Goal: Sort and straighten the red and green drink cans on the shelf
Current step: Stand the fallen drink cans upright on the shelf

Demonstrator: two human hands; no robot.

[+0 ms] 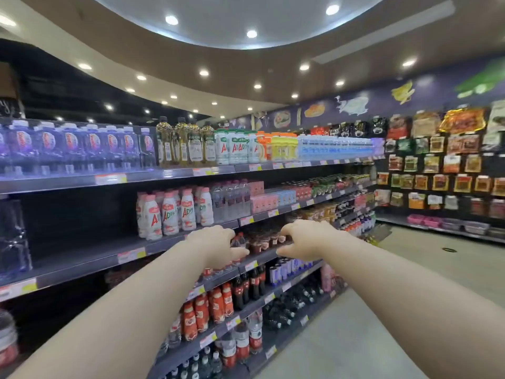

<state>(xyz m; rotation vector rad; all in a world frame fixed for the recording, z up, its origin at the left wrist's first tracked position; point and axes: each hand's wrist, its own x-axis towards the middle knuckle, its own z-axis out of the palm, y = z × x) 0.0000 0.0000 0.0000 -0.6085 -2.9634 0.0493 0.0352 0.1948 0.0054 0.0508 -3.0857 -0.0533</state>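
A row of small dark red drink cans (263, 242) stands on the third shelf (262, 259), blurred. My left hand (218, 246) reaches in at the row's left end, with fingers and thumb curved around a small dark bottle with a red cap (238, 241). Blur hides whether it grips the bottle. At the row's right end, my right hand (303, 239) has curled fingers above the cans and its thumb low by the shelf edge. Nothing shows in it. Small green and red containers (325, 186) sit farther right on the shelf above.
White bottles with pink caps (169, 212) stand on the shelf above the hands. Cola bottles (248, 285) and orange-red bottles (207, 305) fill the shelves below. Snack packets (442, 165) hang on the far right wall. Grey floor (382, 310) runs along the aisle on the right.
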